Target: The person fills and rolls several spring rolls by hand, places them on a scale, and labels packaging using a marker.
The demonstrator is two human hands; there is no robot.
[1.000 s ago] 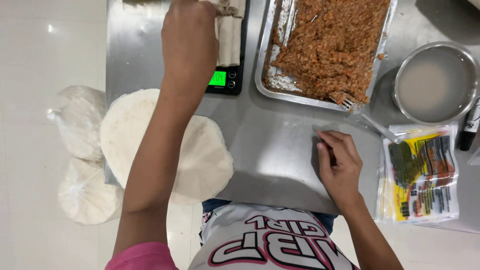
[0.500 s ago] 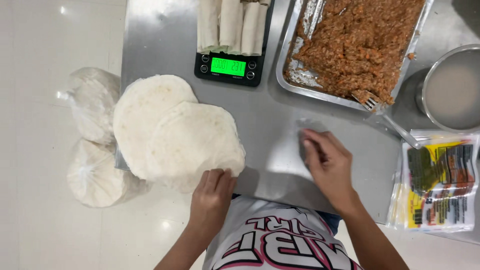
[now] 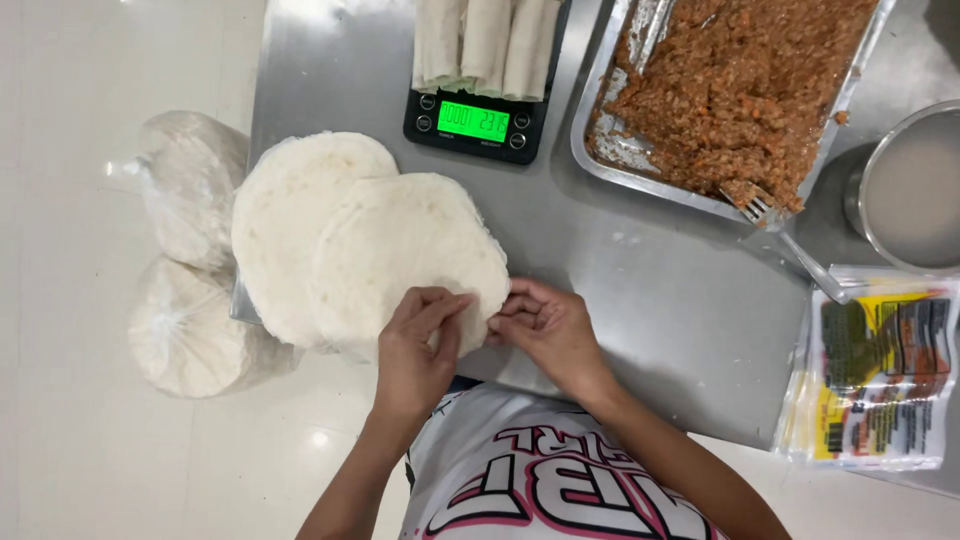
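Head view: looking straight down at a steel table (image 3: 640, 290), person's torso showing at bottom centre of frame.
L hand (image 3: 418, 345): lying on the near edge of the top wrapper, fingers curled, tips pressing on the sheet's lower right rim. Partly closed; can't tell if it's actually pinching a layer.
R hand (image 3: 548, 330): sitting just right of the L hand, lower centre of frame; fingers (image 3: 512, 300) bent and touching the same wrapper edge, thumb tucked under. Looks like it's pinching the rim, but grip not clear.
Wrappers (image 3: 390, 240): round thin white sheets, centre left of frame, top stack overlapping a second stack (image 3: 290, 210) behind it; both hanging over the table's left edge.
Bagged wrappers (image 3: 190, 180): two clear plastic bags w/ more white rounds, far left; second bag (image 3: 190, 335) sitting below the first, off the table.
Scale (image 3: 472, 122): black digital, green display lit, top centre; pale rolled pieces (image 3: 485, 45) lying on its platform.
Tray (image 3: 610, 160): metal, upper right, holding orange-brown minced filling (image 3: 745, 85); fork (image 3: 775, 225) leaning at its lower right corner.
Bowl (image 3: 915, 185): metal, right edge, w/ cloudy pale liquid.
Packet (image 3: 875, 370): flat clear packet w/ yellow and dark print, lower right.
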